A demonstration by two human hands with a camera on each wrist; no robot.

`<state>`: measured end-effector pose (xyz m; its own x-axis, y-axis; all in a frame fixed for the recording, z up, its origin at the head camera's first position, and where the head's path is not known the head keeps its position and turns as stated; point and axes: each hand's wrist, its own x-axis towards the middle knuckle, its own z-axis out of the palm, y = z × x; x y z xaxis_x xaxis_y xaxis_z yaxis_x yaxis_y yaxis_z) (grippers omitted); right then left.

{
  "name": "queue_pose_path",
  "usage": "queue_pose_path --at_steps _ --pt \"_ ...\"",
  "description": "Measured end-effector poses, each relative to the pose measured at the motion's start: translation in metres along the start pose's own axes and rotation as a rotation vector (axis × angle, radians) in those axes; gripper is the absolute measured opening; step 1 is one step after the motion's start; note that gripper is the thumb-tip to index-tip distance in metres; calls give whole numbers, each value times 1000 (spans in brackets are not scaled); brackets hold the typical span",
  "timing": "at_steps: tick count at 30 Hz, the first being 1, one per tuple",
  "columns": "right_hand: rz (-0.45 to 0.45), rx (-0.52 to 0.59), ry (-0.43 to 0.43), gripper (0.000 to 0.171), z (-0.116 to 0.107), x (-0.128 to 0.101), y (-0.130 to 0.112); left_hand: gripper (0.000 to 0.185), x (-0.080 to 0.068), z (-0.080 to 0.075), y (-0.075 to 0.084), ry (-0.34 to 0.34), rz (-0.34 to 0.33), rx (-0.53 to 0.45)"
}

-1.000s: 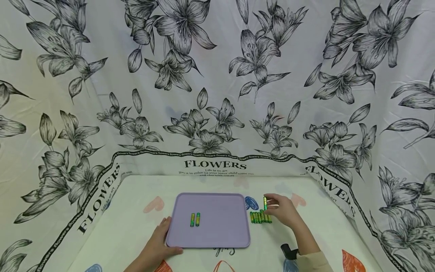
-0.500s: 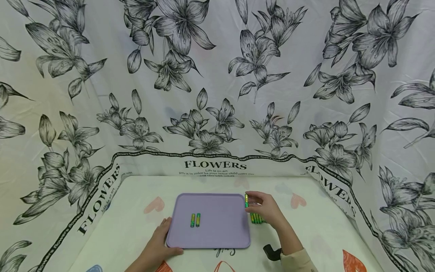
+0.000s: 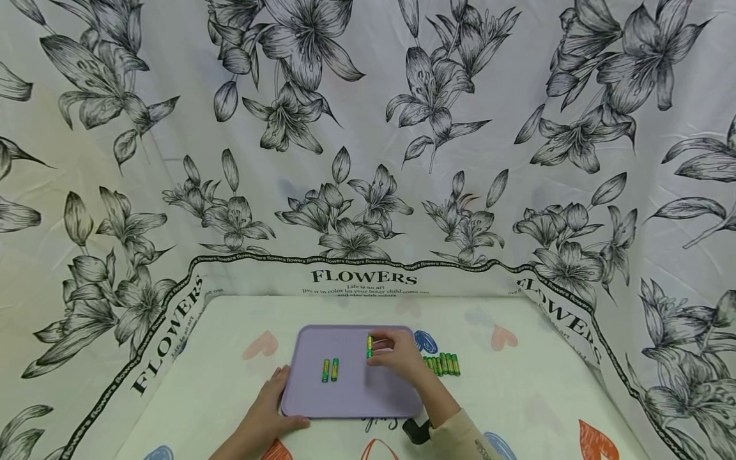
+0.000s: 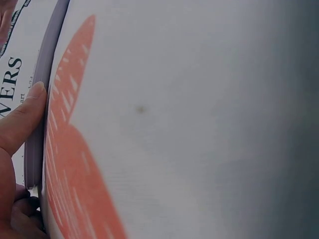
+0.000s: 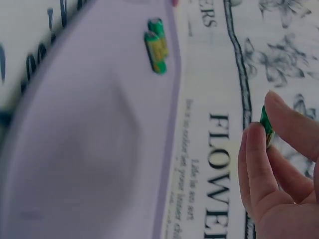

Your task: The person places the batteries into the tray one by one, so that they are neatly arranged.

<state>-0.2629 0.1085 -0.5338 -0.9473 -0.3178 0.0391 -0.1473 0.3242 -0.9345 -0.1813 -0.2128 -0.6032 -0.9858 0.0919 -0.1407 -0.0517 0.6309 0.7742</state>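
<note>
A lilac tray lies on the table with two green-and-yellow batteries side by side on it, also seen in the right wrist view as a pair of batteries on the tray. My right hand hovers over the tray's right half and pinches one battery upright between thumb and fingers; its green end shows between the fingertips. My left hand grips the tray's near left corner, thumb against the rim.
A row of several more batteries lies on the cloth just right of the tray. The floral-print cloth rises as a backdrop behind and at both sides. A dark wrist strap sits on my right forearm.
My right hand has carried the pinched battery leftward, from above the row beside the tray to over the tray's right half. The left hand and the tray have stayed put.
</note>
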Motion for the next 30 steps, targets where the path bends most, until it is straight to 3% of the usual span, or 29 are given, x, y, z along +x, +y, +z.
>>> queue_pose_path --at_steps 11,15,22,30 --pt "31 -48 6 55 59 21 14 137 1 -1 -2 6 0 26" --pt "48 -115 6 54 74 25 17 136 -1 -3 -1 19 5 58" --pt "70 -250 2 56 88 28 19 135 0 -2 1 17 28 81" --pt "70 -272 -1 58 95 29 18 135 1 -1 1 25 39 104"
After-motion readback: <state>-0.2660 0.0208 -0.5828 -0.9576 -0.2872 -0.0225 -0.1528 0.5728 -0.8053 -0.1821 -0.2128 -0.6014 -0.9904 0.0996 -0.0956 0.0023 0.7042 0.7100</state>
